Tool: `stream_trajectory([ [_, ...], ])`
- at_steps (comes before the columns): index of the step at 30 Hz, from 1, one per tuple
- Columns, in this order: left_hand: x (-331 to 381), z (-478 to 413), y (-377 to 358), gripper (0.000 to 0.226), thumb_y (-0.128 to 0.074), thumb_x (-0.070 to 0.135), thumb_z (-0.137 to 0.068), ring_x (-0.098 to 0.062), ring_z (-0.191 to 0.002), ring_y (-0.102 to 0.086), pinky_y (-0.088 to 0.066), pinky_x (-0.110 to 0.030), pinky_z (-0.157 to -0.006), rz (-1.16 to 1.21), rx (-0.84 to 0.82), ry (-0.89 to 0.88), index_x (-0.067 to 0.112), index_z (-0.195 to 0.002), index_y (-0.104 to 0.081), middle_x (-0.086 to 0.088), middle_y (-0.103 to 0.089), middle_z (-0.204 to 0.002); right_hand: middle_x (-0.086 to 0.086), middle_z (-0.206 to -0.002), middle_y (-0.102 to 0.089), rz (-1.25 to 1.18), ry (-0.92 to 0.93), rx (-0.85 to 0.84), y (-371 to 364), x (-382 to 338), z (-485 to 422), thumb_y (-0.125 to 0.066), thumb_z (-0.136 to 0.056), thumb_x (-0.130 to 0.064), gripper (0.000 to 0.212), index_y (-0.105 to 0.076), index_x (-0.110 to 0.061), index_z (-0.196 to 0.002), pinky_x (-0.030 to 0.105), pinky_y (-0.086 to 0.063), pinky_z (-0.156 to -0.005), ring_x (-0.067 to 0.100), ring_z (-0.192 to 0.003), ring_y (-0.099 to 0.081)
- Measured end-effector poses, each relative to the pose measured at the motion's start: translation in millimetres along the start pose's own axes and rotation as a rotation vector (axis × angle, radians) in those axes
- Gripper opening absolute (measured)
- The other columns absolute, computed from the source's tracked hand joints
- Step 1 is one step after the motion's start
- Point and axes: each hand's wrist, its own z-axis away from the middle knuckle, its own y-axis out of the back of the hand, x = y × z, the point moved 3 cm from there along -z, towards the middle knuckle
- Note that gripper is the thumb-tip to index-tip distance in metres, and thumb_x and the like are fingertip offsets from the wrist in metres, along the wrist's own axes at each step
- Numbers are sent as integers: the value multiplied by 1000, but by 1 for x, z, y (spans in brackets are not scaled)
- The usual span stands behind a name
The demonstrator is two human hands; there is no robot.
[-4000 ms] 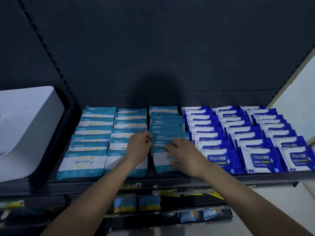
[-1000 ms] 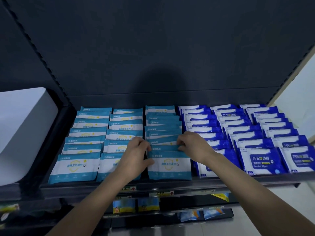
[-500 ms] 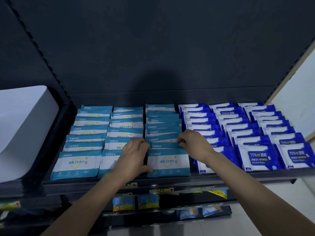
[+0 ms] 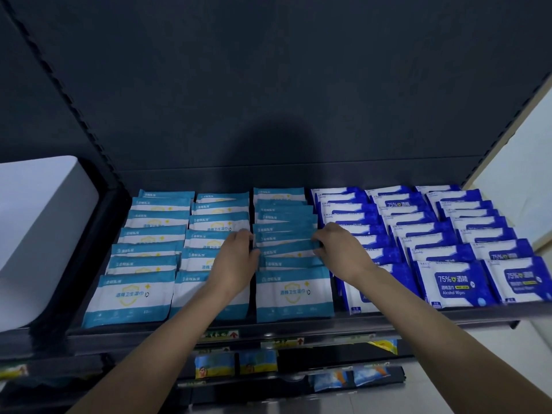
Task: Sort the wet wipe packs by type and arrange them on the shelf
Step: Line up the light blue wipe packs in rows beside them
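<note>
Three rows of teal-and-white wipe packs (image 4: 131, 297) fill the left half of the dark shelf (image 4: 298, 327). Three rows of dark blue alcohol wipe packs (image 4: 454, 283) fill the right half. My left hand (image 4: 236, 261) and my right hand (image 4: 340, 252) pinch the two ends of the teal packs in the middle of the third teal row (image 4: 286, 243), each holding a side edge. The front pack of that row (image 4: 294, 294) lies flat below my hands. My left forearm hides part of the second teal row.
A white box (image 4: 38, 234) stands left of the shelf. Lower shelves (image 4: 268, 375) below hold small colourful packs and price labels. A pale wall (image 4: 519, 156) rises at the right. The dark back panel (image 4: 268, 100) closes off the rear.
Both hands have moved a little farther back along the third teal row, from the front pack to the packs behind it. The front pack now lies uncovered.
</note>
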Motion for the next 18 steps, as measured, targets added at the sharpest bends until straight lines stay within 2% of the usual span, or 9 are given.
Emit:
stream_trajectory([
  [3,-7,-6,-2,11,-58,8,-91,-16,-86,-56,-42,-22,-68,34,-27,73,7,-102,-56,-5,-59,-96,10,-102,-58,-20,-56,-26,2,4,1,-58,-93,-15,14,-61,-5,-102,27,-44,-66,21,-84,-56],
  [6,-10,-10,-4,12,-59,4,-89,-14,-83,-57,-47,-22,-69,59,-57,86,10,-100,-59,0,-60,-89,10,-103,-64,-19,-44,-151,1,5,0,-56,-92,-10,13,-65,-7,-101,32,-51,-74,23,-91,-60],
  [9,-6,-16,-4,12,-59,4,-89,-12,-80,-58,-46,-19,-65,75,-41,65,15,-93,-58,6,-58,-83,9,-107,-65,-34,-4,-170,1,1,-3,-52,-93,-7,19,-67,-8,-104,28,-49,-77,22,-96,-60],
  [12,-4,-21,-4,10,-60,8,-90,-12,-81,-58,-47,-23,-67,36,-51,58,13,-98,-60,3,-61,-88,8,-106,-65,-25,16,-166,1,-2,-7,-52,-94,-10,18,-67,-9,-104,24,-44,-72,21,-95,-60],
  [15,-6,-23,-2,6,-58,12,-92,-14,-83,-58,-50,-27,-70,32,-3,34,12,-97,-62,-2,-63,-95,8,-103,-64,-36,14,-127,4,1,-12,-52,-94,-14,18,-68,-9,-100,27,-47,-72,20,-91,-59],
  [18,-8,-31,0,20,-51,10,-96,-19,-101,-56,-44,-24,-82,47,45,29,8,-113,-61,-7,-57,-112,11,-100,-60,19,-10,-13,10,9,-26,-49,-95,-12,18,-65,-6,-99,28,-43,-64,23,-87,-57],
])
